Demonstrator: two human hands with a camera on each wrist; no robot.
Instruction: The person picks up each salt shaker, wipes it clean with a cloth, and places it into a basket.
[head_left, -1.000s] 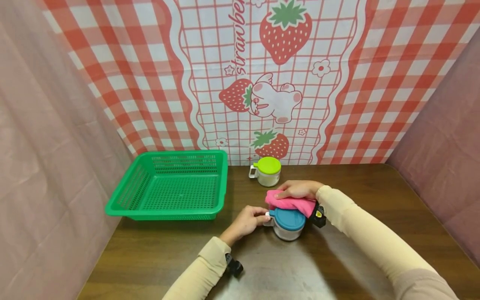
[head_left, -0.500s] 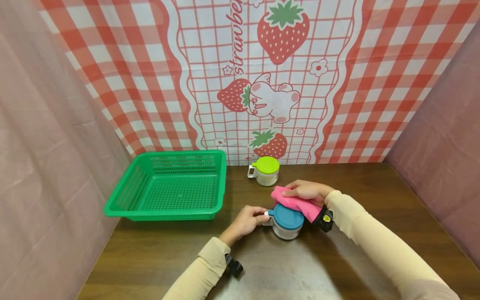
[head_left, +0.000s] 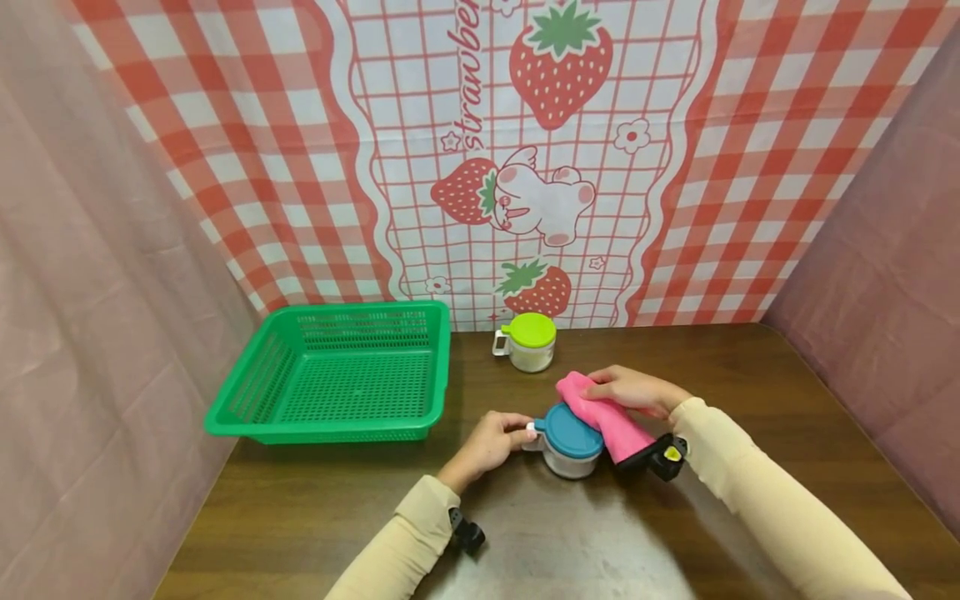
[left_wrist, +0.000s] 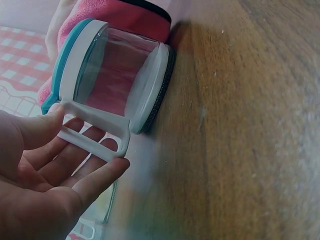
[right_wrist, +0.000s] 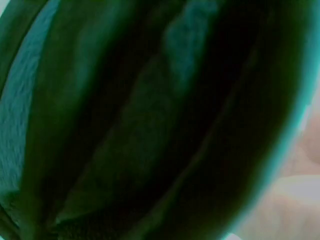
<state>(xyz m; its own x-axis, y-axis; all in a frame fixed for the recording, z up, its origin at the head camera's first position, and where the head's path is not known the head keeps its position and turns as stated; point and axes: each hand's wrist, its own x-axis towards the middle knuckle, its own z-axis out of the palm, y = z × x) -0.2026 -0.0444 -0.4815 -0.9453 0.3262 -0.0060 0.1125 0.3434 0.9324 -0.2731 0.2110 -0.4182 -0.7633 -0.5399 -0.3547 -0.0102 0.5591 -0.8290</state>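
A clear glass jar with a blue lid (head_left: 573, 433) stands upright on the table. Its white handle (left_wrist: 95, 145) is pinched by my left hand (head_left: 491, 442), thumb on the upper end and fingers beneath. My right hand (head_left: 636, 390) grips a pink cloth (head_left: 603, 417), which lies against the right and back side of the jar and lid. Through the glass, the left wrist view shows the cloth pressed close behind. Dark blurred folds (right_wrist: 145, 125) fill the right wrist view and hide the right fingers there.
A similar jar with a lime-green lid (head_left: 532, 331) stands behind, near the curtain (head_left: 555, 192). To the left is a green perforated basket (head_left: 442, 367) on the brown wooden table (head_left: 787, 433).
My right hand has moved rightward with the cloth, from behind the lid toward the jar's right side. My left hand keeps its hold on the handle, and the jar stays nearly in place.
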